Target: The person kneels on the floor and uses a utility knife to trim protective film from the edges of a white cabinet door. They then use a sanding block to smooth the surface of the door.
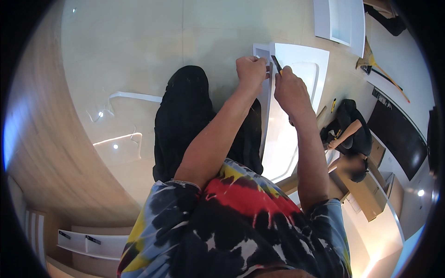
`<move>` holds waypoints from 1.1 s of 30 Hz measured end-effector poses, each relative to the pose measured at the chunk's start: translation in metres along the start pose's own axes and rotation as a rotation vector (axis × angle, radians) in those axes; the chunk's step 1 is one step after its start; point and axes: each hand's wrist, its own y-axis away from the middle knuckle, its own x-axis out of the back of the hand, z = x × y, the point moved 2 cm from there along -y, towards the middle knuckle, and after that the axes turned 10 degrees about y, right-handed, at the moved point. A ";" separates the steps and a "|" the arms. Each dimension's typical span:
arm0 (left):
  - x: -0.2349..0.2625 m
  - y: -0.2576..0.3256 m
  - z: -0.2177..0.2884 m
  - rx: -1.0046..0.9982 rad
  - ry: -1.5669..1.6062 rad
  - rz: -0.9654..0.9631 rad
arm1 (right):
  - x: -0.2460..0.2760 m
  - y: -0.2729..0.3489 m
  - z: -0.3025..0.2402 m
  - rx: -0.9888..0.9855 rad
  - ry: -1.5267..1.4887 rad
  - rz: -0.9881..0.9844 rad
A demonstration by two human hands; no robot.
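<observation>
Seen from above through a round fisheye view: two bare hands at work close together over a white furniture piece, upright-looking at its near edge and lying in front of the body, slightly right of centre. Left hand at the upper left edge of that piece, fingers curled nearly into a fist, fingertips against or just beside the edge; impossible to tell whether anything small is pinched there. Right hand closed firmly around a knife-like tool with a dark blade and a touch of orange-yellow by the fingers, blade slanting up and left toward the same edge, just beside the left hand. Bright glare across the broad white face, with a rounded rectangular outline on it.

Below, black trousers with knees bent, and a tie-dye shirt in red, black, yellow and blue. On the glossy pale floor, to the left, a white strip with thin wire at one end. At upper right, a white box-like unit and a yellow broom. At right, a crouching co-worker in black, near a yellow cutter and cardboard boxes. At lower left, a white shelf with dark fittings
</observation>
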 end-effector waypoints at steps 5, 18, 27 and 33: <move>0.007 0.003 -0.009 0.078 0.121 0.020 | -0.005 -0.007 -0.001 0.043 -0.008 -0.002; 0.014 -0.003 -0.022 0.104 0.174 -0.009 | -0.008 0.002 0.001 0.008 -0.028 -0.017; 0.011 -0.004 -0.021 0.124 0.188 -0.032 | -0.012 0.007 0.002 0.035 -0.002 0.023; 0.013 -0.001 -0.029 0.127 0.148 -0.022 | -0.016 0.013 0.000 -0.004 -0.087 -0.008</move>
